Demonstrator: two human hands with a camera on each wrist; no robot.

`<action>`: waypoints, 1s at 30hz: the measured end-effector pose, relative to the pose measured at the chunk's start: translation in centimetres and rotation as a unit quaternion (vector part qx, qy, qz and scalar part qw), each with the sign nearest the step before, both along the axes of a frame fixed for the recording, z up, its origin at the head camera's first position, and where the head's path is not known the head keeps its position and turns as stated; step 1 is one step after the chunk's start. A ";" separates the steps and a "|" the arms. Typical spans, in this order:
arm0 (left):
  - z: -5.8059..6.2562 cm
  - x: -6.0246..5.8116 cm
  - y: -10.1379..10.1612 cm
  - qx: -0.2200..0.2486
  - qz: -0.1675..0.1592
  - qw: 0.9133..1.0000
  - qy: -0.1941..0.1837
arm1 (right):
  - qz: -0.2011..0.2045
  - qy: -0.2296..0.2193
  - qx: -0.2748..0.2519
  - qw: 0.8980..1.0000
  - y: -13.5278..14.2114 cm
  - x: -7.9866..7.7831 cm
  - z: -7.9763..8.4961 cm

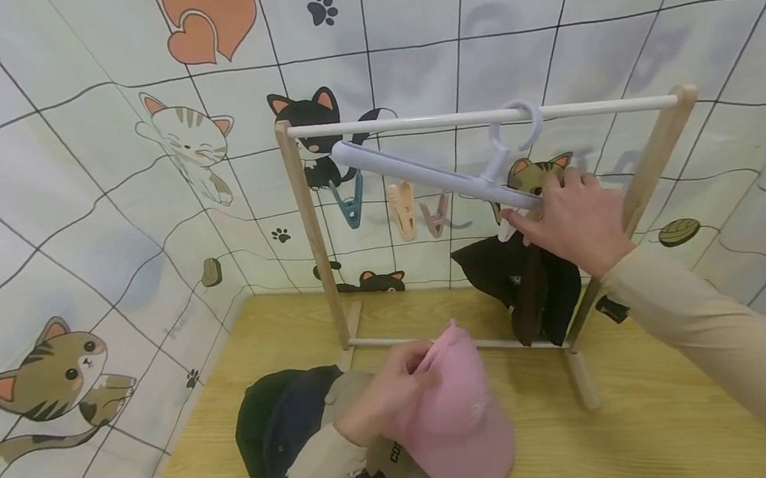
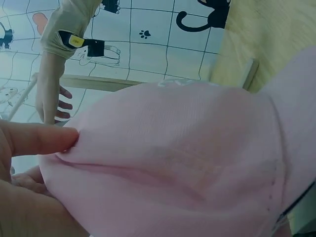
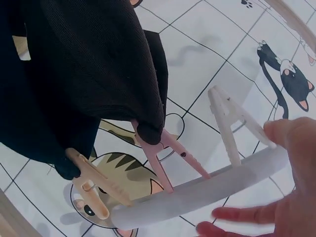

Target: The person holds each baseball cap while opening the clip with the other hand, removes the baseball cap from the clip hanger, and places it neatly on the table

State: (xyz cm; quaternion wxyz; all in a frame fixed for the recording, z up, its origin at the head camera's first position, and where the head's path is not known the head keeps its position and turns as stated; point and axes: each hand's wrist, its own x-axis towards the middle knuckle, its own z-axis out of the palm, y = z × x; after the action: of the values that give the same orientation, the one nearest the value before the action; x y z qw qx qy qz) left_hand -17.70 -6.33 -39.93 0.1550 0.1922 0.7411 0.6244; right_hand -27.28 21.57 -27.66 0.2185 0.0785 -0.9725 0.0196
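My left hand pinches the pink cap by its crown, fabric folded under the thumb; the brim points down. The right hand grips the right end of a pale lilac hanger, thumb beside a white clip. The hanger tilts, its hook at the rack's white bar. In the right wrist view, a pink clip and a peach clip hold dark caps. Teal, cream and mauve clips hang at the hanger's left part.
A green cap, a navy cap and a beige cap lie overlapped on the wood-grain table, partly behind the left arm. Wooden rack posts stand on both sides, before a cat-print wall.
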 end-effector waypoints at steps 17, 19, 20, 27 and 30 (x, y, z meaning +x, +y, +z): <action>-5.3 3.0 -4.8 0.071 0.089 0.988 -0.103 | 0.149 0.017 -0.012 0.989 2.8 -0.4 -2.6; -5.5 3.4 -5.7 0.050 0.096 0.989 -0.099 | 0.157 0.005 -0.026 0.987 3.0 -0.4 -2.5; -5.6 3.6 -6.0 0.040 0.097 0.990 -0.095 | 0.160 -0.004 -0.034 0.986 3.1 -0.3 -2.5; -5.3 4.8 -8.1 -0.122 0.099 0.988 0.016 | 0.174 -0.090 -0.079 0.977 3.7 0.8 -2.0; -5.1 4.9 -8.9 -0.153 0.093 0.983 0.031 | 0.174 -0.124 -0.089 0.973 3.8 1.1 -1.9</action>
State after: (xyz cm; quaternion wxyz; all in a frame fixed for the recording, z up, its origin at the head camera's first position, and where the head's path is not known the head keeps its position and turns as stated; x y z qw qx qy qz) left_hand -12.84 -15.24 -44.99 0.1005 0.1157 0.8468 0.5093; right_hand -26.19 25.37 -29.58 0.0952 0.2235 -0.9578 0.1536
